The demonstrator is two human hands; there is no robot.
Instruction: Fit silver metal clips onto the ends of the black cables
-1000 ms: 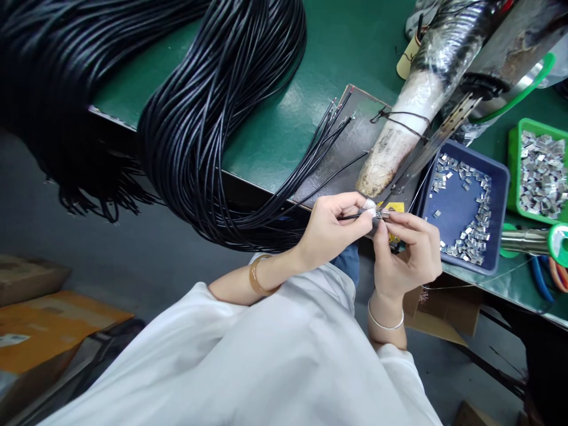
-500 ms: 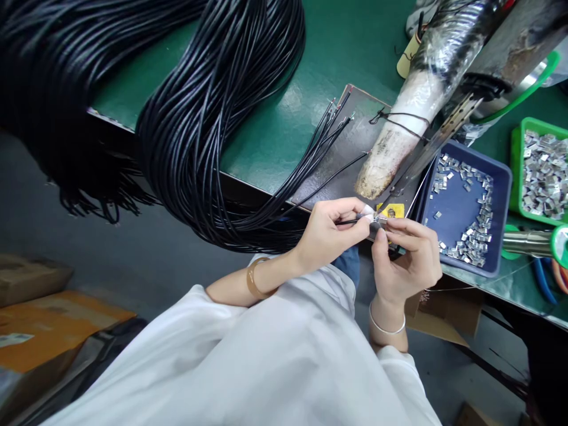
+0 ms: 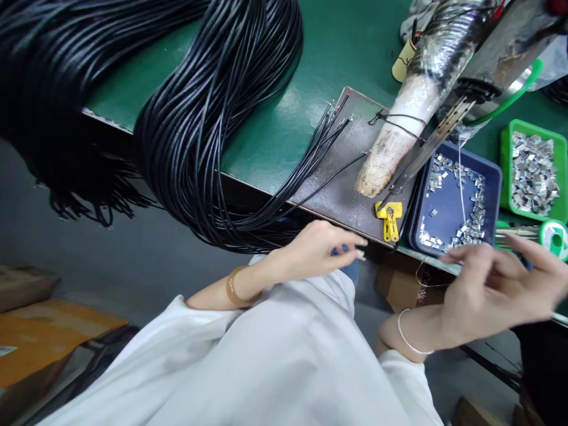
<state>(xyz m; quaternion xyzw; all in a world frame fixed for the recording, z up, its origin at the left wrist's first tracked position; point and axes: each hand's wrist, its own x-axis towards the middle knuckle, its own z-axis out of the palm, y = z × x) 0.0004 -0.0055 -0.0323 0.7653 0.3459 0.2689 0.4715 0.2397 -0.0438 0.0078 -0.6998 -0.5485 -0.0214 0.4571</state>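
Note:
My left hand (image 3: 317,251) is over the bench's front edge, its thumb and forefinger apart and nothing visible between them. Pale coverings sit on those fingertips. To the right, my right hand (image 3: 501,290) is smeared by motion, fingers spread, just in front of a blue tray (image 3: 499,195) of small metal connector shells (image 3: 477,216). A yellow wire stripper (image 3: 391,220) lies on the dark plate (image 3: 341,198) beyond my left hand. Above it comes down a soldering iron (image 3: 437,133) with a perforated sleeve. Black cables (image 3: 306,168) rest their stripped ends on that plate.
Thick black cable bundles (image 3: 186,136) cover the left of the green bench (image 3: 350,41) and hang over its edge. A plastic-wrapped tube (image 3: 399,127) slants over the plate. At right are a green tray (image 3: 506,171) of metal shells and a green-ended spool (image 3: 552,239). A thin pale wire (image 3: 461,183) crosses the blue tray.
My hands have separated. The right swung right to the front of the blue tray; the left drew slightly back. The cable and metal piece they held together have left the fingers.

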